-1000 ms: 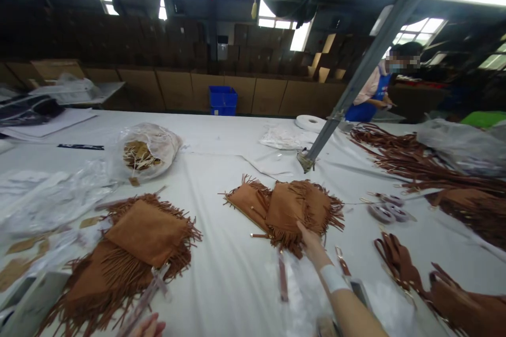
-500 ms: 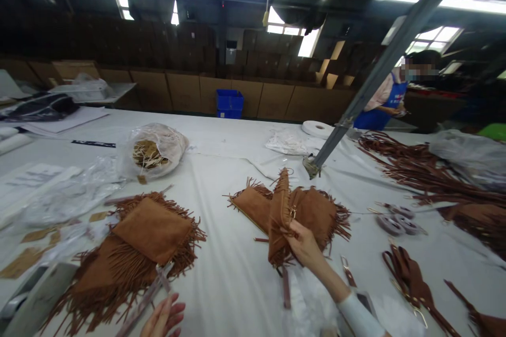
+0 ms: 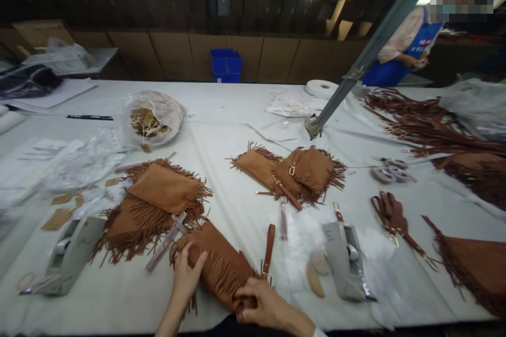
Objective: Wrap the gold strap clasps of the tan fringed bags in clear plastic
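Observation:
A brown suede fringed bag [image 3: 219, 255] lies slanted near the table's front edge, its fringe side up. My left hand [image 3: 186, 269] grips its left end, thumb and fingers closed on the edge. At the lower right corner, my right hand [image 3: 263, 303] has its fingers curled onto the bag; the fingertips are partly hidden. A brown wrist strap [image 3: 270, 247] sticks up from the bag's right end. Left of it, two more fringed bags [image 3: 164, 187] overlap, with a wrapped strap [image 3: 166, 242] beside them. Further back lie other fringed bags [image 3: 312, 168] with gold clasps.
Grey tape dispensers stand at left [image 3: 71, 258] and right [image 3: 347, 260]. A plastic bag of tags [image 3: 154, 118] sits behind. Brown straps [image 3: 395, 216] and a fringed bag [image 3: 474, 263] lie at right. A slanted metal post [image 3: 348, 84] meets the table. Beyond stands a person in a blue apron [image 3: 419, 42].
My right hand has left the bags at centre and come down to the front edge. A fringed bag is now between both hands there. The view has tilted down.

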Demonstrator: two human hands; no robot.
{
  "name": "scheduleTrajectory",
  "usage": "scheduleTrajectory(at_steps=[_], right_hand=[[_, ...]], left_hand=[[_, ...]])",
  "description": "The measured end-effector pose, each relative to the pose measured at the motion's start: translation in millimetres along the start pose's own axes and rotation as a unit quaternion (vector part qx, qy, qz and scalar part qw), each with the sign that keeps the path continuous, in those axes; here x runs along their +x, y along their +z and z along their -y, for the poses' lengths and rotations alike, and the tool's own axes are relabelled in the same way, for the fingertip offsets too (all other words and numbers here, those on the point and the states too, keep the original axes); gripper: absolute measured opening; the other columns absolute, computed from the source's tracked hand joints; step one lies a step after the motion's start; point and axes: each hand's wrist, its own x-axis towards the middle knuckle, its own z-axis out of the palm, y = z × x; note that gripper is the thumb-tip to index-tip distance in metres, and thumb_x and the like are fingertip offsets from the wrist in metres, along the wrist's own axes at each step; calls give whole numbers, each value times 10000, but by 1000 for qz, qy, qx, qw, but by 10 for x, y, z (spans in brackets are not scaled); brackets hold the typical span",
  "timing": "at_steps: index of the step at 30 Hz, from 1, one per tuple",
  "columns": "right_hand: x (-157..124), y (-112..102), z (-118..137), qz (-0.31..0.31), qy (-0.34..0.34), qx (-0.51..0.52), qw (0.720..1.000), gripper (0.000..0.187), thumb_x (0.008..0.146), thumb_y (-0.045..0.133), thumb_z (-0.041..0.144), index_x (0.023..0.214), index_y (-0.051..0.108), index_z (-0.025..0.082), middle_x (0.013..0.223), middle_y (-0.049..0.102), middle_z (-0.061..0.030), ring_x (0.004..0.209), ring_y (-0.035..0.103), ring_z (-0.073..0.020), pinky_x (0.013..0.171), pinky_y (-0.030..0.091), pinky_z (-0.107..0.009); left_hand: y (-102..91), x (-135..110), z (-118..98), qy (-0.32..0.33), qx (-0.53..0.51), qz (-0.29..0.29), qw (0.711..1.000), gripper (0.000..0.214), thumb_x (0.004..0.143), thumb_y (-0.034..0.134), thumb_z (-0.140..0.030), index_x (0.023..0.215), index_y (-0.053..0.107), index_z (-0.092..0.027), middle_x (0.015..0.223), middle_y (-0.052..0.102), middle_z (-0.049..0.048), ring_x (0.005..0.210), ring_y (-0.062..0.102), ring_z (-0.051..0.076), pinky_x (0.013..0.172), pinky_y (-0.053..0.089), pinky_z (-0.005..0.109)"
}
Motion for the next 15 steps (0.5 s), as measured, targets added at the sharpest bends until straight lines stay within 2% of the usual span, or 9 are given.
scheduleTrajectory(at_steps=[1,3,5,7,11,15], right_hand=[[-35,-35,-81,-24,30,27,999,152,716,648,282,841,694,209,776,632,-1,646,559,-133,562,401,-209],[-94,-168,-289,-119,126,61,983,191,743,613,319,862,699,197,767,658,-12,678,599,-161,617,443,-231],[-110,-341,-532,-235,235,52,942,244,769,564,343,885,690,169,719,666,-28,691,620,-192,654,465,-264],[-57,-511,-764,-298,293,31,908,322,768,550,347,980,662,131,727,668,-52,730,633,-221,688,472,-292],[266,-755,-1066,-339,319,4,885,511,731,590,346,1178,561,99,837,677,-76,854,632,-244,779,458,-315],[645,-853,-1141,-330,304,-3,894,492,695,623,304,1140,588,97,782,684,-59,792,640,-228,741,461,-303]], left_hand=[[0,-30,63,-2,22,11,1000,568,682,678,-427,1170,550,-166,1224,526,147,1258,431,340,1098,288,490],[7,-85,164,-21,25,14,999,562,656,697,-381,1154,562,-160,1219,522,149,1253,440,346,1094,303,487],[12,-117,223,-48,-6,11,999,541,645,709,-339,1137,572,-160,1223,536,144,1240,466,338,1091,317,473],[8,-122,240,-77,-48,6,996,509,633,727,-295,1105,589,-165,1212,570,132,1223,493,327,1090,327,464],[-24,-107,191,-126,-105,8,986,456,625,747,-213,1058,613,-168,1170,630,117,1189,538,307,1082,346,445],[-59,-115,170,-132,-110,6,985,456,634,747,-168,1070,612,-161,1154,652,115,1170,562,288,1076,361,425]])
